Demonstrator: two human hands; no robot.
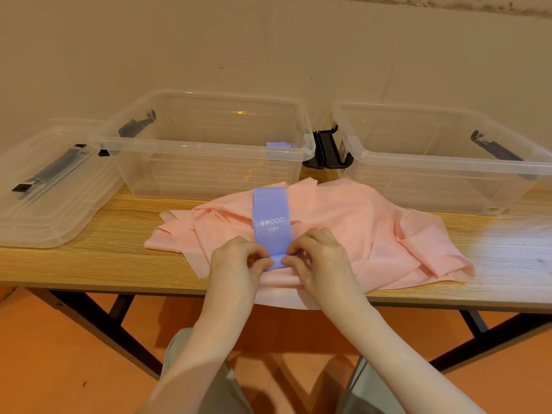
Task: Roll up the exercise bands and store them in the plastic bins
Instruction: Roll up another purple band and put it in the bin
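Both hands — left (239, 261), right (316, 258) — pinch the purple band's (271, 216) near edge, rolled, atop pink sheet (358, 222).

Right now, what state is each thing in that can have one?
purple band: flat on the pink band, near end just rolled
pink band: unrolled, crumpled on the table
left hand: pinching the purple roll
right hand: pinching the purple roll
middle bin: open, something purple inside
right bin: open
lid: off, lying beside the middle bin

The clear, glossy plastic storage bins (209, 150) stand on a matt, grained light-wood tabletop (98, 258). The flat purple rubbery band (271, 216) looks smooth; the crumpled pink sheet (367, 231) looks matt.
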